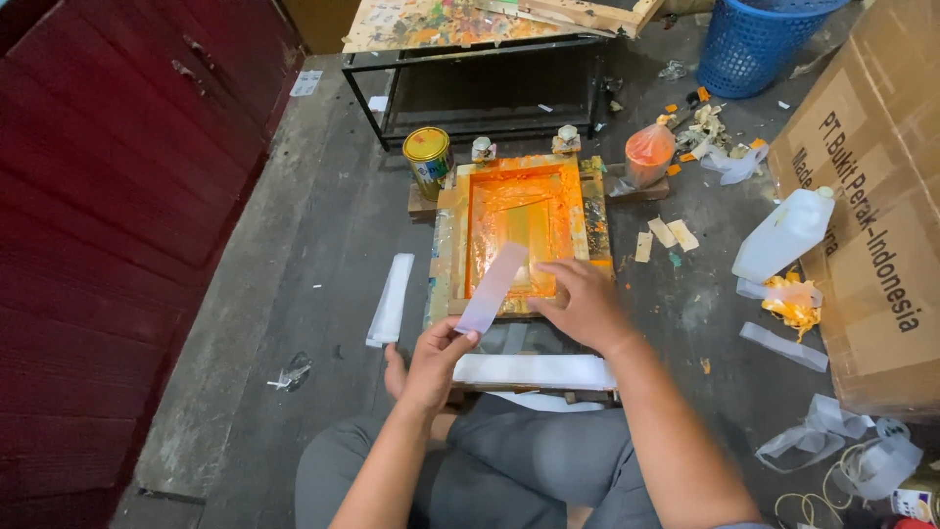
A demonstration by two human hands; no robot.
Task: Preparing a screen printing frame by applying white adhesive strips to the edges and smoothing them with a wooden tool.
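The left hand [433, 360] is pinching a long white strip [493, 287] that is pointing up-right toward the orange frame [524, 235] in the middle, while the right hand [585, 304] is resting flat and open on the frame.

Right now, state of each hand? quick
Left hand: closed in a pinch on a pale plastic strip, held up over the frame.
Right hand: open, holding nothing, resting on the orange printing screen frame.
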